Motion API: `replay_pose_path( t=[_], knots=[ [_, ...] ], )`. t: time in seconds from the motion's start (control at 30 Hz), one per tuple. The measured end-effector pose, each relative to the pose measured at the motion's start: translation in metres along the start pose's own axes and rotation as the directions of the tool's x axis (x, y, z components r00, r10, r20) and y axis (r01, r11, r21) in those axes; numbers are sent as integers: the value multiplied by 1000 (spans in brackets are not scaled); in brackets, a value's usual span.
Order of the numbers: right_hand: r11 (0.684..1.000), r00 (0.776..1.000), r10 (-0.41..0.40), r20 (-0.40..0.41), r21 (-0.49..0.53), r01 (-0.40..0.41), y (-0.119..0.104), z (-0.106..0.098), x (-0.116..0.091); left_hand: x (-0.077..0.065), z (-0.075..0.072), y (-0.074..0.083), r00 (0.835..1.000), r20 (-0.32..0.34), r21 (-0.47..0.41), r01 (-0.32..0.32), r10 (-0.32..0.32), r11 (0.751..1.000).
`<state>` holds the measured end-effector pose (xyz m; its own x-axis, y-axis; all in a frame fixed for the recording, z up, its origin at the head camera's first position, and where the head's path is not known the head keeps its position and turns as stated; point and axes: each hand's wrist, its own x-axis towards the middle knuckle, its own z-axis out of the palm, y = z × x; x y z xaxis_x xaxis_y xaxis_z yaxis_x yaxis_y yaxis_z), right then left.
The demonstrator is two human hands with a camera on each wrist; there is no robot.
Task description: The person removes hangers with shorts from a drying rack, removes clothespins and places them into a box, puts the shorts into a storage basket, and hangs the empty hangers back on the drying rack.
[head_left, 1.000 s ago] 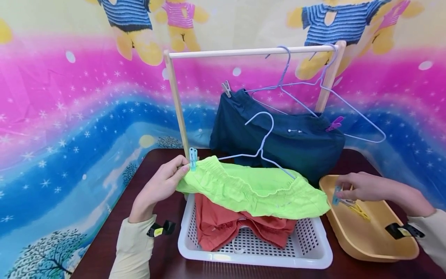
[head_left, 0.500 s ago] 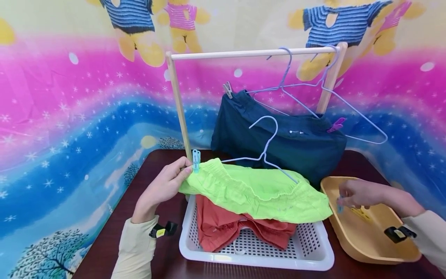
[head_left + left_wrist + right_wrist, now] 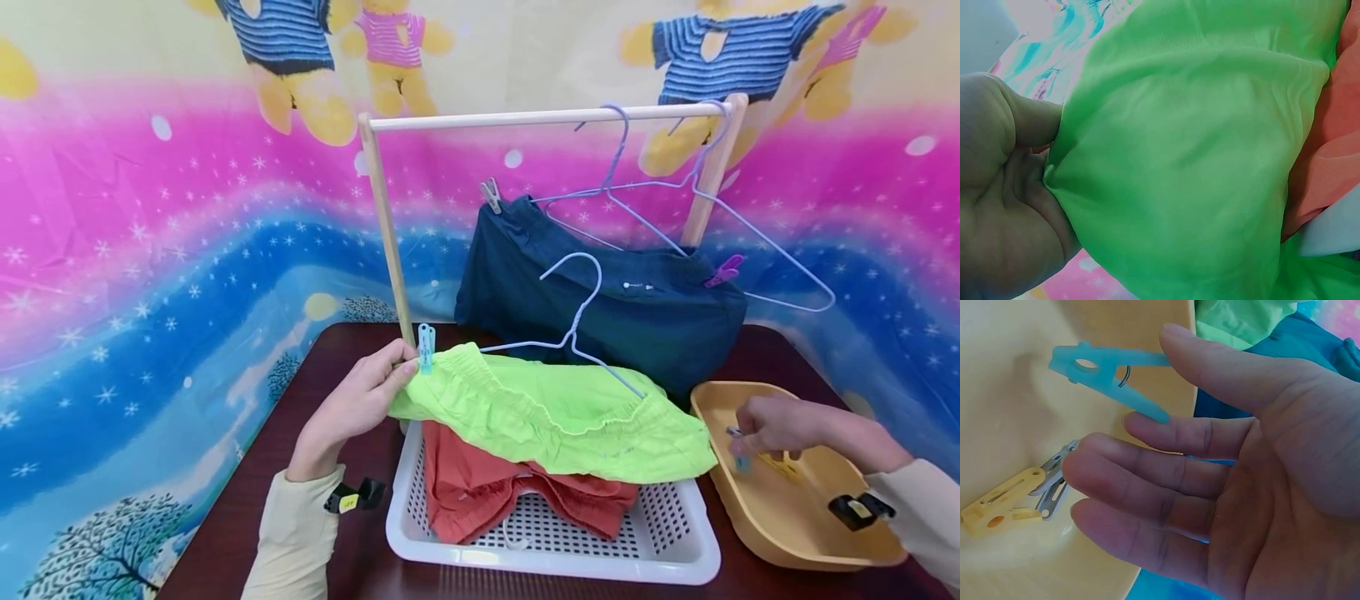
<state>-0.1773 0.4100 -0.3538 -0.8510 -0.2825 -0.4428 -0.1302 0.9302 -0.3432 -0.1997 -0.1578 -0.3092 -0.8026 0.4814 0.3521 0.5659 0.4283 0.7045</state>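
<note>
My left hand (image 3: 365,392) pinches the left waist corner of lime-green shorts (image 3: 540,417), beside a light-blue clothespin (image 3: 426,348) clipped there. A lilac wire hanger (image 3: 573,329) stands up out of their waistband, hook free of the rail. In the left wrist view the green fabric (image 3: 1191,137) is drawn to a point between thumb and fingers. Over the yellow tray (image 3: 817,529), my right hand (image 3: 783,425) holds another light-blue clothespin (image 3: 1110,372) between thumb and index finger, its handles apart. Yellow and grey clothespins (image 3: 1007,497) lie in the tray below the other fingers.
Red shorts (image 3: 517,492) lie in a white perforated basket (image 3: 555,569) under the green ones. Behind, dark-blue shorts (image 3: 592,292) hang from a wooden rack (image 3: 525,119), with a grey clothespin (image 3: 491,196) and a purple clothespin (image 3: 725,271). A bare hanger (image 3: 780,246) hangs at right.
My right hand has shifted slightly right and lower over the tray, and the clothespin in it has tilted. My left hand keeps its pinch on the green shorts.
</note>
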Motion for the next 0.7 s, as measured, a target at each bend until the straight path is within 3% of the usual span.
replay_pose_path(
  t=[0.23,0.47,0.7],
  knots=[
    [998,998,42,48,35,-44,5,3,-2,0,0,0,1000,-1,4,-6,6,1000],
    [994,994,103,25,17,-104,7,-1,-3,-1,0,1,1000,3,5,1,-1,1000],
    [1000,997,4,-76,-19,-5,-1,-13,-8,-1,0,1,1000,6,-4,-4,4,1000]
  ],
)
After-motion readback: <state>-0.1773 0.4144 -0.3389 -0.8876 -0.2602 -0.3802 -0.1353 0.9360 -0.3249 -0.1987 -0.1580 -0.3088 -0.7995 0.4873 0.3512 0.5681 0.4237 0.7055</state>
